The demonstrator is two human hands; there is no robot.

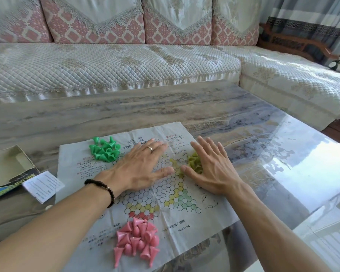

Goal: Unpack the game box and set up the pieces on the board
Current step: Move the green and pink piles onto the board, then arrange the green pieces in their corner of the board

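Note:
A paper game board (pixel 186 218) printed with a star of circles lies flat on the table. My left hand (pixel 140 165) presses palm-down on its middle, fingers spread, a ring on one finger. My right hand (pixel 210 166) lies flat beside it, thumb nearly touching the left thumb, partly covering a heap of yellow-green cone pieces (pixel 193 160). A pile of bright green pieces (pixel 104 151) sits at the board's far left. A pile of pink pieces (pixel 136 240) lies at the near edge. Neither hand holds anything.
The open game box (pixel 7 171) lies at the left of the glossy marbled table (pixel 263 144), with a white leaflet (pixel 42 185) leaning against it. A quilted sofa (pixel 106 63) runs behind the table and around the right side.

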